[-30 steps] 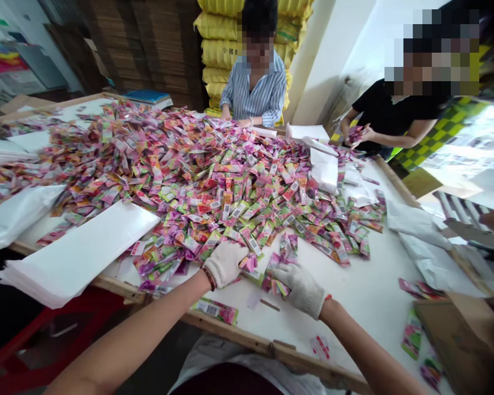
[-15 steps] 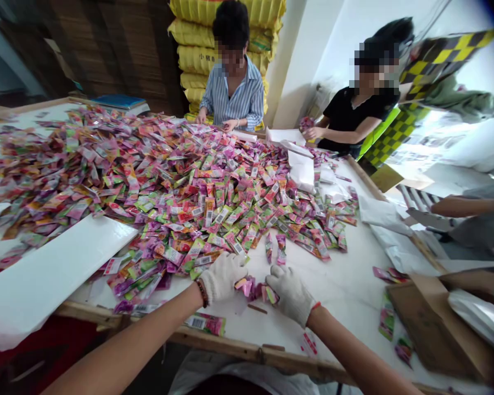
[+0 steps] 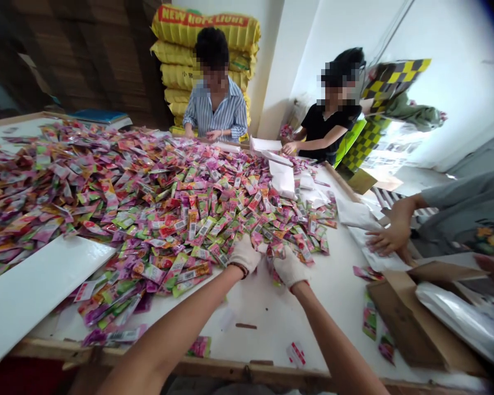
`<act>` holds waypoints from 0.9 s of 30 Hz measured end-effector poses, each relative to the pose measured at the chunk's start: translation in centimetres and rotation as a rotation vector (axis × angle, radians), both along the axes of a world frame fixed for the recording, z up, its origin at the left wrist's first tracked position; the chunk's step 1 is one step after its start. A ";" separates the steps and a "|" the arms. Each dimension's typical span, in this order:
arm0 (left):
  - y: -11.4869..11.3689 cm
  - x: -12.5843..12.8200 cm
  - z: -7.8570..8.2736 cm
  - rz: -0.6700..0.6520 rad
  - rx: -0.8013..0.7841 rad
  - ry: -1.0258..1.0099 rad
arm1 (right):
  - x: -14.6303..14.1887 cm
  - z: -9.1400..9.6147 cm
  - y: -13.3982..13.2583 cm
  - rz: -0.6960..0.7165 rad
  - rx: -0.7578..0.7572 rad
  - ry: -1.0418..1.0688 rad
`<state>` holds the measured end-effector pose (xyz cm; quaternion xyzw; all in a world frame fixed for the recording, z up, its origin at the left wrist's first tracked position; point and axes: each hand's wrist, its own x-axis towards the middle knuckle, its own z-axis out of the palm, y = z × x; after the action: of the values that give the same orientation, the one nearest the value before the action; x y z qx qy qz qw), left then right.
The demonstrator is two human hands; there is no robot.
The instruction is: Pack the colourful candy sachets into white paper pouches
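Note:
A wide heap of small pink, green and orange sachets [image 3: 156, 192] covers the white table [image 3: 267, 312]. Both my hands wear white knit gloves and reach into the heap's near edge. My left hand [image 3: 244, 254] is curled on sachets at the pile's rim. My right hand [image 3: 288, 266] is beside it, fingers closed round a small bunch of sachets. The two hands almost touch.
A stack of white bags [image 3: 33, 291] lies at the near left. A cardboard box [image 3: 411, 318] with a silver bag sits at the right, where another person's hand [image 3: 385, 238] rests on white bags. Two more people sit at the far side. Yellow sacks [image 3: 206, 33] are stacked behind.
My arms have stretched farther forward, so both hands moved from the bare table edge up into the heap. The view swung right. A person's arm came into view at the right.

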<state>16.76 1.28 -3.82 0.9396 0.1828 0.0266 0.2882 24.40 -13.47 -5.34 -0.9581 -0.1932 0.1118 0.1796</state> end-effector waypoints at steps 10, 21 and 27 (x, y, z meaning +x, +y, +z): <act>-2.0 -3.6 -1.4 -0.033 0.203 0.213 | 0.0 -0.9 -1.0 0.365 -0.160 -0.103; 2.1 -3.3 -1.7 -0.168 0.449 0.137 | 3.1 1.0 2.3 0.413 -0.161 -0.159; 4.5 -7.4 -2.7 -0.361 0.352 -0.058 | -3.8 -0.9 -5.6 0.560 -0.017 -0.082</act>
<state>9.40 5.83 -6.50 0.9916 -0.0038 0.0329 0.1252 20.60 -19.02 -6.21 -0.8726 -0.4566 0.1199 0.1255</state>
